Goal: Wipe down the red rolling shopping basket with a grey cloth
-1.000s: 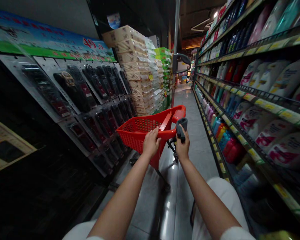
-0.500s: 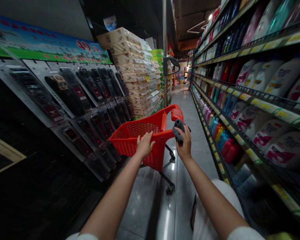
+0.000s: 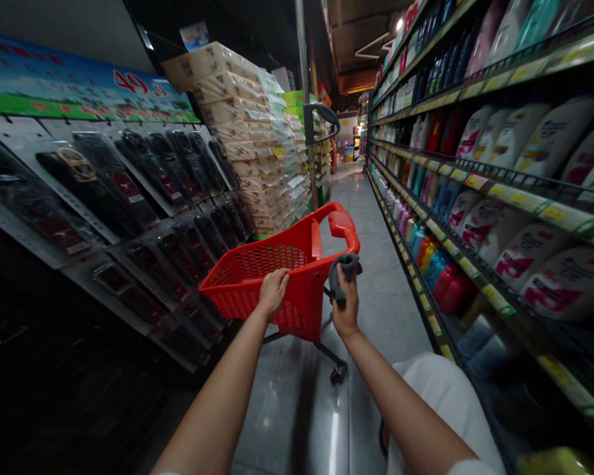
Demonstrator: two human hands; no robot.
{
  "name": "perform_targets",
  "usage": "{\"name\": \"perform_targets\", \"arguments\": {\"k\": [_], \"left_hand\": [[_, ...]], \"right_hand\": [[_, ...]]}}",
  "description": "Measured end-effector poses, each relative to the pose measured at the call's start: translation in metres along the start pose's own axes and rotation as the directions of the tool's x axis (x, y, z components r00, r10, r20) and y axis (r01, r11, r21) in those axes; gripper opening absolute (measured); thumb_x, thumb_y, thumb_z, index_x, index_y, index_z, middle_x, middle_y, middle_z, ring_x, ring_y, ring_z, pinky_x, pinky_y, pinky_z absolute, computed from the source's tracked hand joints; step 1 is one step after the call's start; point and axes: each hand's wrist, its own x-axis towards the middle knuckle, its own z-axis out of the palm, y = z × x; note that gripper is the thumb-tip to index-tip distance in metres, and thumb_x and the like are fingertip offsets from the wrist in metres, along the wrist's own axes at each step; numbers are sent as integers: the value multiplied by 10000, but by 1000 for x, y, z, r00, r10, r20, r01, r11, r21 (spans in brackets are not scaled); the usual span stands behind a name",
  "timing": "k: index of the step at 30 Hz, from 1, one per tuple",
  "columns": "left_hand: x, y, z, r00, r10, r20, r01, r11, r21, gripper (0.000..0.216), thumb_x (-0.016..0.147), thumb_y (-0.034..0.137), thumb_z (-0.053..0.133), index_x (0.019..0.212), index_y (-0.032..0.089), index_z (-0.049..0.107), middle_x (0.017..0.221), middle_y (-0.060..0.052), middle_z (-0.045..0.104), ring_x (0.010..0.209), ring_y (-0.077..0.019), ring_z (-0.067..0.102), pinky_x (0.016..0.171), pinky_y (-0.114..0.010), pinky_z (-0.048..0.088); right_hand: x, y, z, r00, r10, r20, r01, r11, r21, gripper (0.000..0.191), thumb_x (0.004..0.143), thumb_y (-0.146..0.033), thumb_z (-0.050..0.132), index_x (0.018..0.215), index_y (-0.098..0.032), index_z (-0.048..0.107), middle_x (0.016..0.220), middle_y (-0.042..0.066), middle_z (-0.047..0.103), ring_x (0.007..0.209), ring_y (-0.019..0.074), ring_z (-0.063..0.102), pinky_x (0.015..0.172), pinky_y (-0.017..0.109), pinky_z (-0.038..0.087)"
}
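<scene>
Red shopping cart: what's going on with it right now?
Someone's left grip rests on the near rim of the red shopping cart. The right grip holds a bunched grey cloth close to the cart's handle. The cart is between packaged belts hanging on the left and shampoo bottles shelved on the right.

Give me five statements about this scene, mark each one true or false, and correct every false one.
1. The left hand is at the rim of the red cart. True.
2. The right hand holds a grey item. True.
3. The cart lies tipped over on its side. False: it stands upright.
4. A sign runs above hanging packages. True.
5. Rows of bottles stand on shelves along the picture's left side. False: they stand along its right side.
</scene>
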Motion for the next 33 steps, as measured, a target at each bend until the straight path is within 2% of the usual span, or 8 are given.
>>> {"name": "perform_targets", "arguments": {"k": [3,9,14,18,21,26,29,33], "left_hand": [[0,-2,1,1000,-5,-9,5,1000,-19,284,957,299,389,1083,229,633,1076,-51,696,1007,-208,602,933,-355,444],[3,5,9,999,-31,-38,29,998,-53,269,951,302,402,1034,237,650,1027,-40,708,958,-199,609,892,-328,438],[6,10,13,998,-46,-30,44,996,-73,260,950,318,399,961,243,648,899,-20,702,859,-183,607,795,-287,438],[7,8,14,998,-50,-23,48,996,-81,264,944,322,394,959,229,641,917,-28,696,863,-183,604,797,-288,443],[7,6,14,998,-56,-20,54,995,-85,273,941,327,390,973,230,643,938,-31,696,878,-187,598,817,-300,450],[10,6,14,997,-70,-20,68,994,-88,282,933,336,404,1014,239,656,918,-24,701,905,-193,595,827,-303,456],[10,5,13,997,-69,-24,67,994,-85,289,931,341,407,1011,234,662,914,-23,703,908,-192,597,824,-300,458],[10,3,13,997,-69,-32,66,995,-77,299,932,348,405,1008,223,667,914,-26,705,901,-186,601,823,-298,461]], "right_hand": [[-9,5,4,999,-7,41,8,1000,-16,650,856,-135,443,1483,-294,382,1609,28,255,1492,237,216,1205,474,237],[12,4,23,983,102,-154,-105,994,-11,667,874,-143,412,1515,-296,306,1536,60,390,1420,217,372,1175,464,311],[-51,29,40,969,243,-45,-241,969,44,650,812,-113,411,1447,-246,454,1361,91,578,1306,224,514,1110,429,397],[-86,38,40,897,440,-46,-425,886,187,534,803,-150,436,1306,-190,611,1327,100,608,1274,222,541,1124,425,379],[-62,21,42,841,520,-146,-458,830,319,505,831,-220,483,1324,-191,588,1337,88,611,1269,215,543,1118,422,392],[-24,3,52,864,461,-201,-399,871,286,604,876,-261,461,1475,-221,402,1458,53,510,1389,187,413,1171,403,312],[-55,20,54,844,519,-137,-468,837,283,609,847,-233,475,1454,-202,437,1463,66,507,1364,191,451,1162,396,326],[-92,40,55,741,667,-75,-616,720,318,608,791,-196,494,1399,-178,502,1437,77,536,1342,205,479,1162,433,321]]}}
